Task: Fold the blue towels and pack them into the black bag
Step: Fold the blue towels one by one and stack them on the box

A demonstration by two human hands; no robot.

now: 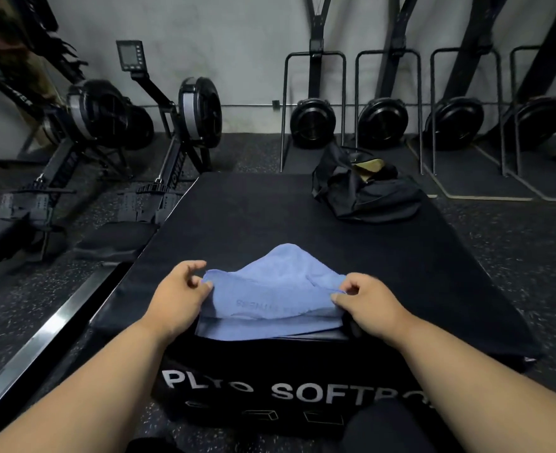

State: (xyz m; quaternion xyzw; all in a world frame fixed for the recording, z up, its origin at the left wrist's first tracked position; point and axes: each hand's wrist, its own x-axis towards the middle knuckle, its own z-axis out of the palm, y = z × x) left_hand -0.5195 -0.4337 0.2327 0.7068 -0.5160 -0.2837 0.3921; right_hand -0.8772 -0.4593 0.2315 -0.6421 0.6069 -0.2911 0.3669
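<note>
A blue towel (271,291) lies on the near end of a black padded box (270,217), stretched between the two hands. The left hand (176,295) pinches the towel's left corner between thumb and forefinger, the other fingers curled loosely above it. The right hand (369,304) pinches the right corner the same way, thumb on top. Between the fingers the top layer sags in a shallow curve, with faint reversed lettering across it; below the fingers a second layer of the same cloth lies flat along the box's front edge. Beyond the fingers the towel rises into a soft rumpled hump. The cloth is light blue, matte and finely textured. Well beyond the right hand, at the far right corner of the box, sits a black bag (364,191), slumped and open at the top, with something tan showing inside.
</note>
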